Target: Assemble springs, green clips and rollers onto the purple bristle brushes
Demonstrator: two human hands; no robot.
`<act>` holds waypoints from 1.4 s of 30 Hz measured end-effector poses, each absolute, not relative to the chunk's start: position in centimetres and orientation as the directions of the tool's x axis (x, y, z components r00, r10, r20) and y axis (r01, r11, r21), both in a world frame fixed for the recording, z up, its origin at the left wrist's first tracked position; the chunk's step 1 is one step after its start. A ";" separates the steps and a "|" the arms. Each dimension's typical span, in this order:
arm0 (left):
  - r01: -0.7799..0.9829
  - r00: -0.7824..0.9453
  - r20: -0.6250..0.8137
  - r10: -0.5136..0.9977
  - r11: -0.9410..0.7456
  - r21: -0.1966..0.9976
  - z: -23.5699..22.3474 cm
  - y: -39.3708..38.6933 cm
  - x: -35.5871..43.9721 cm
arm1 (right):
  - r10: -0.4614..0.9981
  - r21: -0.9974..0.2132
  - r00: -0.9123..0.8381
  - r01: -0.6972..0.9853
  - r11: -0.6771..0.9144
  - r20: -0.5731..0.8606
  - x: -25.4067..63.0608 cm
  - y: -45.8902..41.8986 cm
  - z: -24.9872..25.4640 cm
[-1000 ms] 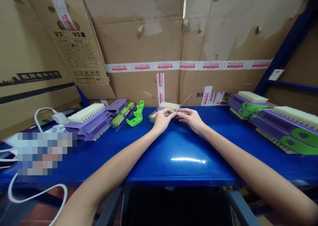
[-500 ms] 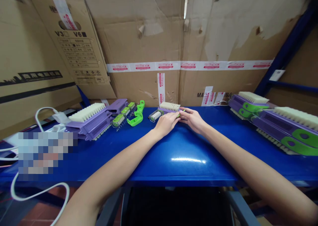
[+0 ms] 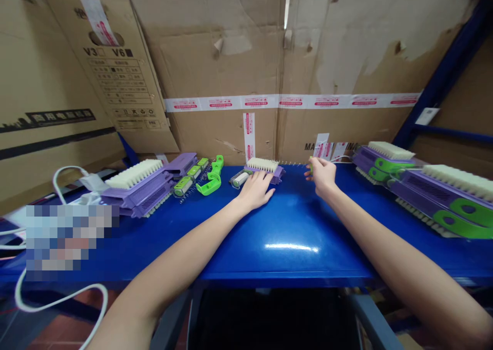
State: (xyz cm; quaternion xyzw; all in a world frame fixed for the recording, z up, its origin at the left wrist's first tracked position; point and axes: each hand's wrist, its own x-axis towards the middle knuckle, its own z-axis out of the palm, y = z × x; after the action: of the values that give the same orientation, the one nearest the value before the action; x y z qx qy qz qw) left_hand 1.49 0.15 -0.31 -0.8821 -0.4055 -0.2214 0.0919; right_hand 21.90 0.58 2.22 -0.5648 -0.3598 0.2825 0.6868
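A purple block with cream bristles on top [image 3: 262, 164] lies near the back middle of the blue table. My left hand [image 3: 254, 191] rests against its front side, fingers stretched over it and thumb apart. To the right, my right hand [image 3: 322, 174] is closed in a pinch on a small yellow-green piece [image 3: 310, 165], mostly hidden by the fingers. A thin wavy wire [image 3: 293, 163] spans between the block and that hand. Beside the block on the left is a small roller-like piece with a pale label [image 3: 241, 179].
Left are a bristled purple block [image 3: 140, 188], green-and-silver cells [image 3: 185, 186], coiled wires and a green handle-like part [image 3: 210, 186]. On the right sit purple bristled blocks with green ends [image 3: 442, 193]. White cables [image 3: 61, 288] hang at left; cardboard [image 3: 227, 73] walls the back.
My right hand has moved right, away from the bristled block, with the small yellow-green piece. The coiled wire has stretched out between them. My left hand's fingers have spread on the block.
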 end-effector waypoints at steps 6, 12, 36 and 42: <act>0.819 0.526 0.457 0.717 -0.572 -0.045 -0.5 0.4 1.3 | 0.658 -0.986 0.735 0.144 0.087 0.166 24.2 1.0 2.1; 0.858 0.469 0.468 0.749 -0.512 -0.039 -0.4 0.6 1.2 | 0.764 -0.995 0.640 0.014 0.104 0.089 23.7 1.0 1.8; 0.951 0.289 0.453 0.843 -0.307 -0.035 -0.5 1.3 0.6 | 0.731 -0.928 0.679 0.311 -0.204 0.067 26.0 1.5 1.3; 0.945 0.308 0.429 0.849 -0.327 -0.032 -0.4 1.1 0.7 | 0.825 -0.916 0.555 0.377 -0.136 0.107 24.3 1.3 0.8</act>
State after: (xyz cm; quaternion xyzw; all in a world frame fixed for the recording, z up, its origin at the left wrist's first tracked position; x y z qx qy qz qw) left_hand 0.70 1.09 -0.38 -0.7966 -0.5629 -0.1702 0.1402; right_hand 24.29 1.33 0.83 -0.7206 -0.4169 0.2202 0.5083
